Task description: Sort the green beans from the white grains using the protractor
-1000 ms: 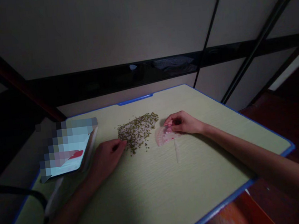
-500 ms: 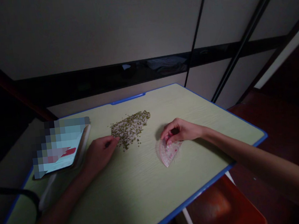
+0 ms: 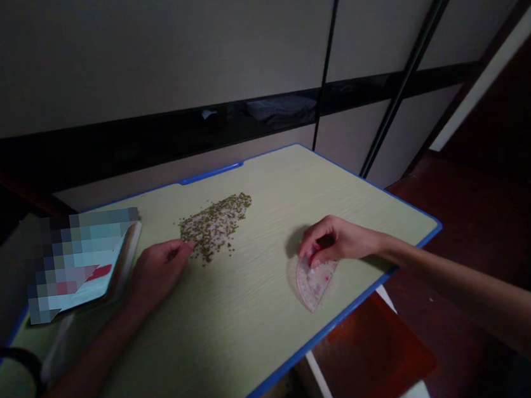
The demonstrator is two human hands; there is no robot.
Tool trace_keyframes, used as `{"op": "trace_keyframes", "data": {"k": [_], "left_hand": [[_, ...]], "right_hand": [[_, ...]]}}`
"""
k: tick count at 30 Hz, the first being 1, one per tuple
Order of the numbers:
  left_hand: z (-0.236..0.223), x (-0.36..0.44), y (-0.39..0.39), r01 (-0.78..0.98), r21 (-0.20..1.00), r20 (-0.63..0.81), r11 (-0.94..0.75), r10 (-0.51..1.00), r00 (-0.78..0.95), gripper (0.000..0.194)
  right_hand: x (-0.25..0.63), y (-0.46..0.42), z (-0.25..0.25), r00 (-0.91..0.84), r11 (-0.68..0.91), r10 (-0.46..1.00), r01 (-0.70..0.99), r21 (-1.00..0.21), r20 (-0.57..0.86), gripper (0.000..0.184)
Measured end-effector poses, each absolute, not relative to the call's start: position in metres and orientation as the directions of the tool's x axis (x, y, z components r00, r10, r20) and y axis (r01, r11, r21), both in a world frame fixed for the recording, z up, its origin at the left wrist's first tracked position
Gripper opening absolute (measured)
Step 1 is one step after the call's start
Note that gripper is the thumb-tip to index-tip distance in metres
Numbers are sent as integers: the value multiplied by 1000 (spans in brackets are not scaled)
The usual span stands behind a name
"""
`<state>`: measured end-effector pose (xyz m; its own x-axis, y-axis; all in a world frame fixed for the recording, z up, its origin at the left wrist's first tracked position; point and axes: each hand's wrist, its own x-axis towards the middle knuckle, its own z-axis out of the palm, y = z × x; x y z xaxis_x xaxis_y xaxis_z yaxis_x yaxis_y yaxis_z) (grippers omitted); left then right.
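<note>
My left hand [image 3: 161, 268] rests on the table with thumb and finger pinched together at the near left edge of a loose pile of small green beans and pale grains [image 3: 215, 224]. Whatever may be between those fingertips is too small to make out. To the right of the pile, my right hand [image 3: 340, 238] grips a clear half-round protractor [image 3: 317, 282] with pink markings by its upper part. The protractor's pointed corner faces the near table edge, and my fingers hide part of it.
The pale yellow-green table [image 3: 281, 338] has a blue rim. A tablet with a lit, partly blurred screen [image 3: 94, 257] stands at the left, near a dark curved cable [image 3: 14, 352]. An orange-red seat [image 3: 373, 346] is below the near edge. Cupboard doors [image 3: 134, 54] rise behind.
The view has shifted, so the table sits further left. My right hand has drawn the protractor rightward and nearer the front edge, away from the pile. My left hand keeps its pinch by the pile.
</note>
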<state>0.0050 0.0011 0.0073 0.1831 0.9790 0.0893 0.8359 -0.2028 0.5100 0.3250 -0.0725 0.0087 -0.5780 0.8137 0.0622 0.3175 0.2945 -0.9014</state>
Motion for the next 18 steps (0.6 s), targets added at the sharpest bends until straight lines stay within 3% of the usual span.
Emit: {"op": "trace_keyframes", "data": {"k": [9, 18], "left_hand": [[8, 6, 4, 834, 505, 104, -222, 975, 196, 38], [12, 9, 1, 849, 478, 90, -223, 975, 205, 36]], "right_hand": [[343, -95, 6, -440, 237, 897, 389, -890, 47, 23], [344, -117, 8, -395, 280, 912, 400, -873, 111, 21]]}}
